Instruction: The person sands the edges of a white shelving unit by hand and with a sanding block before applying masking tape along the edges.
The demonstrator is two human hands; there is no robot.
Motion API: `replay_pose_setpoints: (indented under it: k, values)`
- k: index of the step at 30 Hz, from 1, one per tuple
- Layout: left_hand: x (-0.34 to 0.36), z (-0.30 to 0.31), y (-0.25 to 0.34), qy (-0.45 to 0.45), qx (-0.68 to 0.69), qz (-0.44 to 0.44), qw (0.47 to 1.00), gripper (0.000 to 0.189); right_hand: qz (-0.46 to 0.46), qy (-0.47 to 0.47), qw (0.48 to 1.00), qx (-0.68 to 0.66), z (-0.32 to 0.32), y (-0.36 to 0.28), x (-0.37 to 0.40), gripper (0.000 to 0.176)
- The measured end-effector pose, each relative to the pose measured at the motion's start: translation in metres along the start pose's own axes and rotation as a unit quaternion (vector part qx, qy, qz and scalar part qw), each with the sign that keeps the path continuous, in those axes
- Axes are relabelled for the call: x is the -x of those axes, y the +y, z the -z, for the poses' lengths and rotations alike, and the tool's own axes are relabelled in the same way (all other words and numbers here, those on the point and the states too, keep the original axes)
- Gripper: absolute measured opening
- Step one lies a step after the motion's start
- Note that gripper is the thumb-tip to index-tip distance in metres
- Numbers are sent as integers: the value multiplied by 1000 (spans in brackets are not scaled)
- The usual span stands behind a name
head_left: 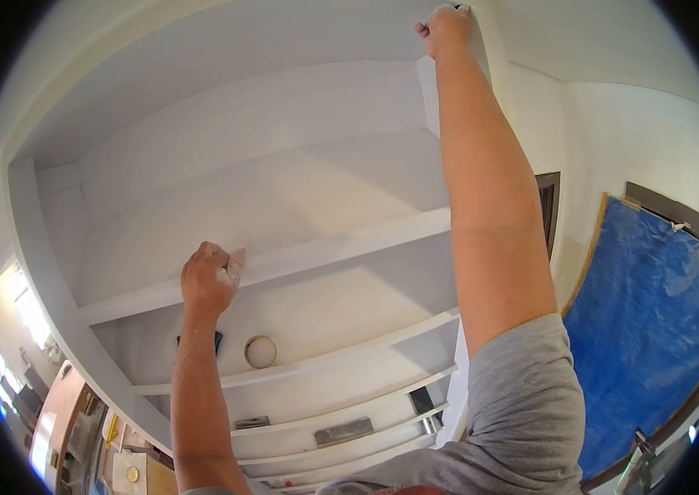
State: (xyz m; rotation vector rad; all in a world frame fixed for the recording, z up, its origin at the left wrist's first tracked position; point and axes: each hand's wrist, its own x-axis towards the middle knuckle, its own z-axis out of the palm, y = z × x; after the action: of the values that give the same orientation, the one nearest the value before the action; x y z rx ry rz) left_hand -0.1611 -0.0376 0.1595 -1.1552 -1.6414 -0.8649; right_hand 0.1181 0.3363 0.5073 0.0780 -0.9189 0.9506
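Observation:
My left hand (pixel 209 279) is closed beside the front edge of an upper white shelf (pixel 341 239). White dust coats its thumb side, where a pale patch shows; whether that is the thumb or a held piece I cannot make out. High up, my right hand (pixel 448 33) is closed at the top right corner of the white shelving unit (pixel 44 223), against its frame. A small dark bit shows at its fingers, too little to name. Both arms are stretched upward.
A roll of tape (pixel 260 351) stands on the shelf below. Grey flat blocks (pixel 344 431) and a metal cylinder (pixel 430 424) sit lower down. A blue plastic sheet (pixel 651 330) hangs at right. A cluttered workbench (pixel 61 412) is at lower left.

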Motion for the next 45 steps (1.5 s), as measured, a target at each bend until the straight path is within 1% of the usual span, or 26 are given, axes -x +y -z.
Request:
replay_pose_setpoints:
  k: [3, 4, 6, 7, 8, 10, 12, 15, 16, 18, 21, 23, 25, 26, 28, 30, 33, 34, 35, 36, 39, 41, 43, 45]
  values:
    - [-1, 6, 5, -30, -2, 23, 999, 36, 11, 29, 999, -5, -7, -6, 14, 67]
    - [-1, 7, 6, -43, -6, 33, 999, 36, 10, 22, 1000, -5, -7, -11, 16, 66]
    - [0, 2, 2, -15, -6, 9, 1000, 36, 6, 11, 1000, -2, 0, -11, 13, 65]
    - [0, -1, 0, 1, -5, -3, 1000, 36, 1, -23, 1000, -12, 4, -2, -1, 62]
    - [0, -2, 0, 1, 2, -3, 1000, 36, -8, -32, 999, -16, 6, 3, -11, 57]
    - [0, -2, -2, -1, 10, 0, 1000, 37, -27, 17, 999, 37, 4, -25, 34, 47]
    - [-1, -1, -1, -2, 4, 4, 1000, 37, -48, 33, 994, 88, -1, -50, 73, 39]
    - [0, 0, -1, -6, -5, -3, 1000, 38, -162, -121, 970, 134, 11, -41, 54, 56]
    - [0, -1, -1, -5, -6, -6, 1000, 38, -134, -102, 977, 128, 13, -32, 54, 57]
    - [1, -3, 0, 0, -15, -5, 1000, 38, -75, -66, 989, 110, 6, -29, 85, 58]
    - [0, -2, -2, 3, -15, -13, 1000, 37, -41, -85, 995, -13, 11, -4, 48, 55]
    - [1, -2, -2, 5, -10, -12, 1000, 37, -54, -74, 992, -84, 11, -7, 34, 46]
    - [1, 1, 1, 1, -11, -8, 1000, 36, -57, -62, 993, -80, 11, -8, 30, 41]
    - [1, 1, 1, -3, -8, -6, 1000, 36, -51, -59, 996, -41, 9, -8, 28, 41]
    - [0, 2, 1, -10, -5, -1, 1000, 36, -58, -49, 995, -58, 5, -8, 25, 41]
    - [1, 0, 0, -6, -2, -5, 1000, 36, -84, -35, 982, -167, 7, -4, 11, 43]
    - [1, 0, -1, 0, -6, -13, 1000, 35, -100, -89, 969, -205, 17, -3, -13, 47]
    - [1, 0, -1, 2, -9, -16, 1000, 35, -84, -58, 985, -140, 13, 0, -18, 50]
    - [1, 1, 0, 6, -6, -13, 1000, 35, -69, -25, 995, -72, 3, -24, 20, 54]
    - [0, 1, 1, 9, -3, -10, 1000, 35, -53, 9, 999, -4, -3, -38, 43, 58]
    - [2, 1, 2, 7, 1, -6, 1000, 35, -74, 11, 992, -98, -4, -39, 39, 74]
    - [2, 0, 2, 3, 0, -2, 1000, 35, -72, 6, 985, -154, -4, -35, 51, 73]
    - [2, 1, 1, -4, -6, 3, 1000, 36, -73, 0, 982, -177, -4, -36, 63, 71]
    - [2, -1, -3, 2, -16, -5, 1000, 35, -71, -3, 985, -157, -4, -37, 62, 68]
